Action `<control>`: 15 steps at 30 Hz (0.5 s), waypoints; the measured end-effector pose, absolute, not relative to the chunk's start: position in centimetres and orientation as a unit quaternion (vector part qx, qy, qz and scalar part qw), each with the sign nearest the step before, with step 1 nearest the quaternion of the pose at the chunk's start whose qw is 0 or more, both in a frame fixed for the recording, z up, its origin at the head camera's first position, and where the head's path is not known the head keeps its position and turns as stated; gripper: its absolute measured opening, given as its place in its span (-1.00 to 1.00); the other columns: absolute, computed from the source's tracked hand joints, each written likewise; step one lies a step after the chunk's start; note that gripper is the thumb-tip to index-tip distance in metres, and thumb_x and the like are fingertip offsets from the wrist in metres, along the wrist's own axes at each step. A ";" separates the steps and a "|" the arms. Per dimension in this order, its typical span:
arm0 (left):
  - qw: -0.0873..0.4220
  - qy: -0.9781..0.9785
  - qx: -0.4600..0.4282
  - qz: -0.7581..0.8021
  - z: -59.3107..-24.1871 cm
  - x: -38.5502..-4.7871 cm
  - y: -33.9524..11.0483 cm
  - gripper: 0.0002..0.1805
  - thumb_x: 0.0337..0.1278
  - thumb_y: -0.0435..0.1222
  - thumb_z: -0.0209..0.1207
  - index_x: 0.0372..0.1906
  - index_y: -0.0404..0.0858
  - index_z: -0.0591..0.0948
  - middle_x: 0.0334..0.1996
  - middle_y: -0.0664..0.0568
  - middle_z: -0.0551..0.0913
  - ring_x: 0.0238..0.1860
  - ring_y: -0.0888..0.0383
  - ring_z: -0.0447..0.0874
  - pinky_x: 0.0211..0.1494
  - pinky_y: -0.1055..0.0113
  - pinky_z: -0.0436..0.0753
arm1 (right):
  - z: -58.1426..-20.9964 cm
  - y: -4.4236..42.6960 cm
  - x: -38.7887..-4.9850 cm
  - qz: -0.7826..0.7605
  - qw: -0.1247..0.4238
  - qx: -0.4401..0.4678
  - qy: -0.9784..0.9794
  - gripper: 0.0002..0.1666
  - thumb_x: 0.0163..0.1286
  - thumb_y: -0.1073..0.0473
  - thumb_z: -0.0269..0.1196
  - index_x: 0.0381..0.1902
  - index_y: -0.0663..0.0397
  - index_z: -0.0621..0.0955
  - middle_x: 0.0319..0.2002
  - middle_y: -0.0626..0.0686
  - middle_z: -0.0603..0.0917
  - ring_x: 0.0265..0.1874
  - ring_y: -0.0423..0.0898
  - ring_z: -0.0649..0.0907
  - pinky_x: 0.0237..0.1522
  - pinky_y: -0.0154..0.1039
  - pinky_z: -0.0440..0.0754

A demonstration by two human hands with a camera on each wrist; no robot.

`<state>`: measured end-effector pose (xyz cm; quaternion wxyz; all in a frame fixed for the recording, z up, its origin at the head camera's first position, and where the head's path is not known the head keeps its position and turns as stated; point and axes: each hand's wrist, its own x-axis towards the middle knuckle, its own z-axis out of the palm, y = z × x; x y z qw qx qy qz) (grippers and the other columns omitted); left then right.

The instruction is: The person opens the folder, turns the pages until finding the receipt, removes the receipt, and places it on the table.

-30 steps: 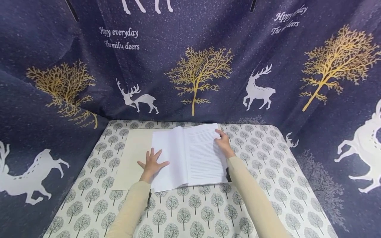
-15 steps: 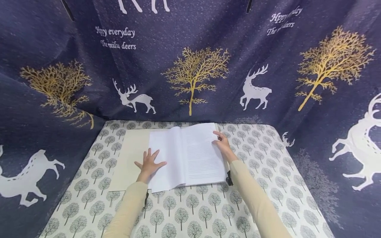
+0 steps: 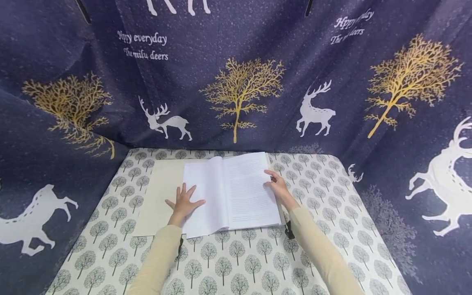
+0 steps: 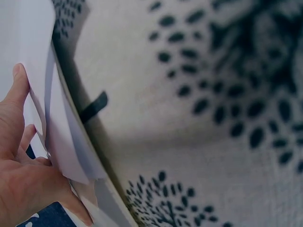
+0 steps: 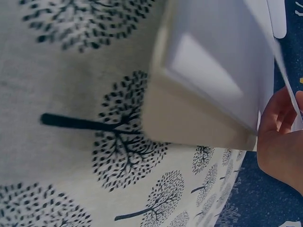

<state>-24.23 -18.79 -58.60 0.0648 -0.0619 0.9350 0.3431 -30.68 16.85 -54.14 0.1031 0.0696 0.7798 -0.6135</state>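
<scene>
A book lies open in the head view, its cream cover point(image 3: 160, 196) showing at the left, a blank white page point(image 3: 206, 196) over it and a lined page point(image 3: 248, 196) at the right. Fingers spread, the left hand point(image 3: 182, 206) rests across the cover and the blank page's left edge. The right hand point(image 3: 279, 188) pinches the lined page's outer edge. In the left wrist view the left hand point(image 4: 23, 179) lies against the loose white sheets point(image 4: 64, 137). The right wrist view has the right hand point(image 5: 284, 153) with a raised sheet between its fingers, beyond the cream cover point(image 5: 194, 118).
A pale cloth with a tree print point(image 3: 236, 262) covers the table under the book. Behind and at both sides hangs a dark blue curtain point(image 3: 206, 61) with deer and golden trees. A small black item point(image 3: 289, 230) shows beside the right wrist.
The right hand has moved a little toward the person along the lined page's outer edge. The left hand has stayed on the book. The head view has shifted slightly.
</scene>
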 end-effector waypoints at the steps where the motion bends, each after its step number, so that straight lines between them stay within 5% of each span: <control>1: 0.066 0.935 -0.063 0.341 -58.7 -24.2 -18.8 -0.10 0.09 0.08 0.28 0.50 -0.09 0.20 0.58 -0.24 -0.25 0.55 -0.32 -0.46 0.24 -0.54 -0.67 | -54.2 16.9 -30.5 -0.612 0.104 0.066 0.782 -0.22 0.17 0.41 0.20 0.40 0.02 0.37 0.31 0.26 0.44 0.19 0.13 0.51 0.30 -0.08 0.52; 8: 0.068 0.938 -0.067 0.333 -58.9 -24.0 -18.6 -0.10 0.10 0.10 0.26 0.50 -0.08 0.19 0.58 -0.22 -0.24 0.56 -0.30 -0.45 0.26 -0.54 -0.64 | -54.3 17.1 -29.0 -0.605 0.109 0.047 0.788 -0.23 0.18 0.40 0.20 0.39 0.06 0.38 0.56 0.17 0.05 0.54 0.21 0.09 0.57 0.02 0.09; 15: 0.054 0.942 -0.068 0.325 -58.4 -24.2 -18.6 -0.10 0.08 0.09 0.29 0.48 -0.10 0.23 0.57 -0.24 -0.16 0.56 -0.32 -0.38 0.27 -0.56 -0.59 | -54.1 16.6 -28.0 -0.613 0.103 0.041 0.783 -0.22 0.15 0.40 0.22 0.38 0.07 0.38 0.52 0.19 0.19 0.50 0.19 0.21 0.55 0.01 0.15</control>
